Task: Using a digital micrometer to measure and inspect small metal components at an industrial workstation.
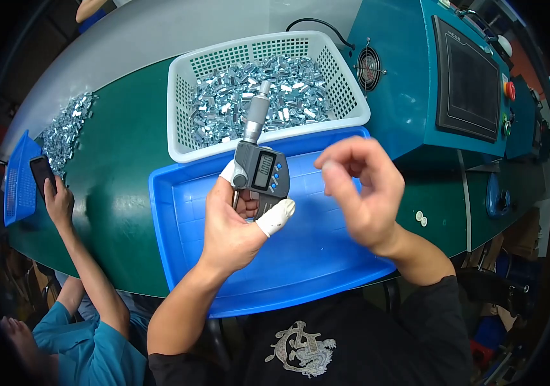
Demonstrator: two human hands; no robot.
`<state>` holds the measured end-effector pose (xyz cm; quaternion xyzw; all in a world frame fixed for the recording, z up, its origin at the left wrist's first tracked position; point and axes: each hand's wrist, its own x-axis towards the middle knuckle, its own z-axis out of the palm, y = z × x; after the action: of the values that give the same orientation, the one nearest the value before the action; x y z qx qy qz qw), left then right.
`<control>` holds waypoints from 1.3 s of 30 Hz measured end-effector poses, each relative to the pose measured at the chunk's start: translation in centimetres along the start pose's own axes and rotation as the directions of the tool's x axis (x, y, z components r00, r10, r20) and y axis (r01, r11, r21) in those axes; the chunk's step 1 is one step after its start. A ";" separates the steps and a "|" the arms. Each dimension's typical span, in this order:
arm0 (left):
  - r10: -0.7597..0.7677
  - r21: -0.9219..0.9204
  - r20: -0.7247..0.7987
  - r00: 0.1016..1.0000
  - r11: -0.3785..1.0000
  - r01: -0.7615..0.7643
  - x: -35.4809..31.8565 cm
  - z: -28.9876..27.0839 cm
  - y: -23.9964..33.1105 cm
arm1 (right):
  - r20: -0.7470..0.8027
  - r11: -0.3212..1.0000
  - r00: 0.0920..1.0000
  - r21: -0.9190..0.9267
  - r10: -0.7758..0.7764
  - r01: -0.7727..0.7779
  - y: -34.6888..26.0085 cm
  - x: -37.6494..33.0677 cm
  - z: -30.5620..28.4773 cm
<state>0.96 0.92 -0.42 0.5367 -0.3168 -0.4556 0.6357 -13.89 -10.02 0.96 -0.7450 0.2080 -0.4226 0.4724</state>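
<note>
My left hand (233, 238) is closed round a digital micrometer (261, 168) with a grey body, a small display and blue buttons. Its silver barrel (258, 116) points up and away. White finger cots cover my left thumb and another fingertip. To the right, my right hand (368, 193) hangs in the air above the blue tray (300, 264), apart from the micrometer. Its fingers curl in and the thumb tip meets the index fingertip; nothing shows between them. Beyond the micrometer, a white perforated basket (178, 122) holds many small shiny metal pieces (288, 83).
A teal machine (394, 83) with a dark screen and a red button stands at the right. Two small white rings (421, 219) lie on the green table (120, 161). At left, a co-worker's hand holds a phone (42, 174) near a metal pile (66, 132) and blue basket (21, 180).
</note>
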 end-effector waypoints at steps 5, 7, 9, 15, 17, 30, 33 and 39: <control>-0.071 0.063 0.083 0.994 0.996 0.066 -0.3 0.0 -0.1 | 0.324 0.660 0.746 0.347 0.582 -0.666 0.6 1.9 0.0; -0.059 0.037 0.093 0.994 0.998 0.056 -0.4 0.4 0.0 | 0.335 0.656 0.739 0.340 0.585 -0.674 0.6 2.0 0.3; -0.086 0.090 0.151 0.985 0.993 0.073 -0.4 0.5 -0.1 | 0.350 0.667 0.737 0.318 0.578 -0.674 0.2 2.3 0.5; -0.088 -0.043 0.253 0.964 0.994 0.102 0.0 0.3 0.2 | 0.435 0.564 0.681 0.382 0.589 -0.732 1.0 3.0 1.5; -0.060 -0.048 0.251 0.966 0.996 0.074 0.0 0.1 0.2 | 0.424 0.551 0.683 0.403 0.595 -0.730 0.4 3.2 1.8; -0.171 0.006 0.191 0.967 0.985 0.174 0.1 -0.1 0.0 | 0.322 0.663 0.778 0.408 0.539 -0.628 0.1 3.8 2.3; -0.193 -0.023 0.201 0.961 0.979 0.201 0.1 -0.1 0.1 | 0.361 0.668 0.789 0.422 0.496 -0.613 0.8 3.9 2.0; -0.112 0.013 0.153 0.982 0.994 0.111 -0.1 0.1 0.2 | 0.403 0.640 0.777 0.443 0.483 -0.628 1.0 4.1 1.5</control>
<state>0.83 1.00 -0.15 0.5184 -0.3354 -0.5295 0.5817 -10.33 -12.62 1.57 -0.5194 0.2359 -0.2004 0.7965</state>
